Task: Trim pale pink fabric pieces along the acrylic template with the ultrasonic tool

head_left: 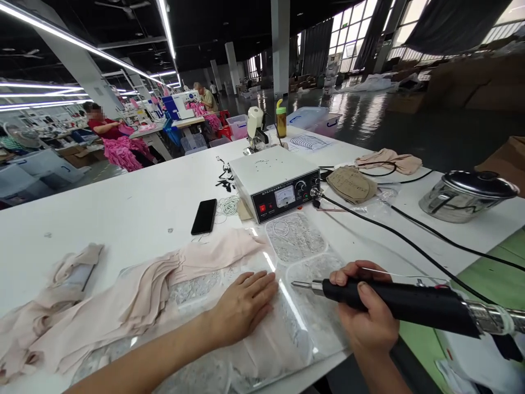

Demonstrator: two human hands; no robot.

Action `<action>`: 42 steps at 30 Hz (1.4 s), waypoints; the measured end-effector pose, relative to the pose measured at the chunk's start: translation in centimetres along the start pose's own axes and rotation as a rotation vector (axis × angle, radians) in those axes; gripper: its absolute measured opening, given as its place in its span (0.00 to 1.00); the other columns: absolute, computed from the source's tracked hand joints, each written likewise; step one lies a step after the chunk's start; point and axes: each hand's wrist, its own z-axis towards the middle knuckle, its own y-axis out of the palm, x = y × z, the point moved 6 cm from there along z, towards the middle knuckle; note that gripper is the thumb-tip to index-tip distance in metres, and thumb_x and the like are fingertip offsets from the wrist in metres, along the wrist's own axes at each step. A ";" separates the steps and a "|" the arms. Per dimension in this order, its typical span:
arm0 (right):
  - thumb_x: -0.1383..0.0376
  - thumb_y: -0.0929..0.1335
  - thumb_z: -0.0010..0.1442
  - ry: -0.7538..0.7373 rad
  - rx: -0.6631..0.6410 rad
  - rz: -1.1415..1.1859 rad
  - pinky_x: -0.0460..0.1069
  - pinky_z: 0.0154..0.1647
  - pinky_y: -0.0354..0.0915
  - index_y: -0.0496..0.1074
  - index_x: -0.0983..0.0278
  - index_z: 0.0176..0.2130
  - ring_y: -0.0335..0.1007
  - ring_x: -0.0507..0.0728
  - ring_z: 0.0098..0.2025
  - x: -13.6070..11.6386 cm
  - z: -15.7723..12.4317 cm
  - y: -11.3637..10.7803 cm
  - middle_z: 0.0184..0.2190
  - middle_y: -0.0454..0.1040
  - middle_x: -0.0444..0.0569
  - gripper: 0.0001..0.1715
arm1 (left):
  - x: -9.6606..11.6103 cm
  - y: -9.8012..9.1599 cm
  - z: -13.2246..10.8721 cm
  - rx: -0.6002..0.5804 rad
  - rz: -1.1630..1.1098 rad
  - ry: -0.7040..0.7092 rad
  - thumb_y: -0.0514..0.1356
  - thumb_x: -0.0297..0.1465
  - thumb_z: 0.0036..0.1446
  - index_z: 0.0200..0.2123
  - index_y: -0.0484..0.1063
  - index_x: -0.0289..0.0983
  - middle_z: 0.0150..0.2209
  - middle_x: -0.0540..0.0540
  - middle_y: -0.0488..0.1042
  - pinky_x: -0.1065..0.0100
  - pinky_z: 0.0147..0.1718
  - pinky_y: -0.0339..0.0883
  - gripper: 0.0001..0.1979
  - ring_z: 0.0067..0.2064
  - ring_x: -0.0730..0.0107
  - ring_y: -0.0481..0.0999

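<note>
My left hand lies flat, fingers stretched out, on a clear plastic template. Beneath the template, pale beige fabric shows through. My right hand is wrapped round a black ultrasonic cutter, whose pointed metal tip faces left, above the template and to the right of my left hand. Whether the tip touches the sheet I cannot tell. A stack of beige fabric pieces spreads to the left, partly beside and under my left forearm.
A control box with a meter stands behind the template, its black cable running right to the cutter. Nearby are a phone, cardboard patterns, a lidded metal pot and a bottle. Other people sit at sewing machines far left.
</note>
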 end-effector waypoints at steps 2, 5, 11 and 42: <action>0.65 0.69 0.45 0.008 -0.013 -0.019 0.51 0.28 0.68 0.72 0.62 0.34 0.66 0.50 0.24 0.0 0.4 0.3 0.26 0.69 0.42 0.11 | -0.1 0.3 0.5 0.003 0.000 0.000 0.47 0.32 0.70 0.58 0.64 0.31 0.58 0.37 0.68 0.56 0.53 0.68 0.18 0.59 0.55 0.69; 0.65 0.69 0.46 0.008 -0.049 -0.045 0.51 0.29 0.69 0.73 0.62 0.34 0.67 0.51 0.25 0.0 1.0 0.8 0.27 0.69 0.42 0.11 | -0.1 1.0 0.5 0.029 0.019 0.010 0.47 0.31 0.70 0.57 0.65 0.30 0.58 0.37 0.68 0.57 0.51 0.68 0.18 0.59 0.55 0.69; 0.67 0.68 0.48 0.036 -0.104 -0.080 0.51 0.32 0.69 0.73 0.62 0.37 0.68 0.51 0.27 1.2 1.3 1.4 0.29 0.70 0.43 0.12 | 0.1 1.8 -0.2 0.079 0.043 -0.006 0.47 0.31 0.70 0.56 0.67 0.29 0.58 0.39 0.68 0.59 0.52 0.68 0.17 0.58 0.54 0.69; 0.66 0.67 0.48 0.030 -0.112 -0.206 0.52 0.31 0.67 0.71 0.61 0.36 0.65 0.51 0.26 1.9 1.2 1.8 0.27 0.68 0.42 0.11 | -0.1 1.9 -0.3 0.113 -0.048 -0.038 0.48 0.30 0.70 0.53 0.67 0.28 0.55 0.36 0.71 0.57 0.51 0.66 0.16 0.58 0.54 0.69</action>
